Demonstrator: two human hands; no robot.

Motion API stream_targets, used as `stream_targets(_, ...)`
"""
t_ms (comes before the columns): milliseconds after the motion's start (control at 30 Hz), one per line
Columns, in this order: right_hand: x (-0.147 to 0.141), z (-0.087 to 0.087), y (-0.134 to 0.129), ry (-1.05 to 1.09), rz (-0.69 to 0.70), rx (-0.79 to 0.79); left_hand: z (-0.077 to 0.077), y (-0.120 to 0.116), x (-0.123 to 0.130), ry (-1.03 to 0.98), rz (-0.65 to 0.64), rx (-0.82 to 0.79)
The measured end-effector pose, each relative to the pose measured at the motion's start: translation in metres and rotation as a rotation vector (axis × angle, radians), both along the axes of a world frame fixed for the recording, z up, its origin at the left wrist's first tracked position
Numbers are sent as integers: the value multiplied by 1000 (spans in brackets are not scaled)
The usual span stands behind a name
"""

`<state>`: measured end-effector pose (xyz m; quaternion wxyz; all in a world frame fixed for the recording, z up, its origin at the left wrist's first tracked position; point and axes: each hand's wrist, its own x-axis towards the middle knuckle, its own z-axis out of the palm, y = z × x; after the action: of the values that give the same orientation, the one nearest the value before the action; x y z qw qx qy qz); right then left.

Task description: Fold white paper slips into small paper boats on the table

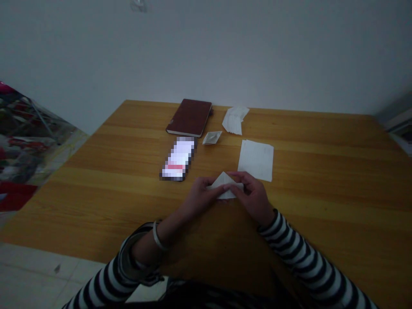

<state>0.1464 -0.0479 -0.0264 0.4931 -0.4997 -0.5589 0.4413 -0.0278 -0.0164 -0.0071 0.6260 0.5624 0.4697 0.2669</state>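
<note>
A small folded white paper [224, 179] with a pointed top is held between both hands above the near middle of the table. My left hand [202, 193] pinches its left side, thumb across the front. On the right side, my right hand [252, 192] grips the paper with thumb and fingers, the two thumbs close together at its middle. Just beyond my right hand lies a flat squarish white sheet [256, 159]. Farther off, a small folded paper piece [212, 137] rests on the wood.
On the wooden table [322, 171] lie a phone [179, 159] with a lit screen, a dark red notebook [190, 117] and some torn paper strips [234, 120] near the wall. Cluttered items [25, 141] stand beyond the table's left edge.
</note>
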Motion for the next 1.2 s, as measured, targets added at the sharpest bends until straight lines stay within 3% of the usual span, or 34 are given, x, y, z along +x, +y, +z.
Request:
stream_targets(100, 3, -1, 1, 20, 8, -31, -2, -2, 1, -111, -7, -107)
stream_targets(233, 11, -2, 6, 27, 0, -29, -1, -2, 1, -261, 42, -101)
stream_targets(300, 15, -1, 8, 28, 38, -66, 0, 0, 0, -261, 92, -40)
stream_targets(400, 17, 0, 9, 66, 67, -147, 1, 3, -3, -109, 140, 153)
stream_targets(533, 19, 1, 8, 114, 78, -181, 0, 5, -8, 78, 127, 346)
stream_targets(733, 19, 1, 7, 54, 33, 11, -2, 4, -7, -8, 121, 156)
stream_targets(833, 17, -1, 6, 37, -23, 32, -2, 3, -5, -39, 111, 96)
stream_targets(1067, 17, -2, 2, -139, -109, 147, -5, 6, -8, 53, 148, 252)
stream_targets(1200, 18, -1, 0, -332, -163, 280, -8, 6, -12, 149, 123, 441)
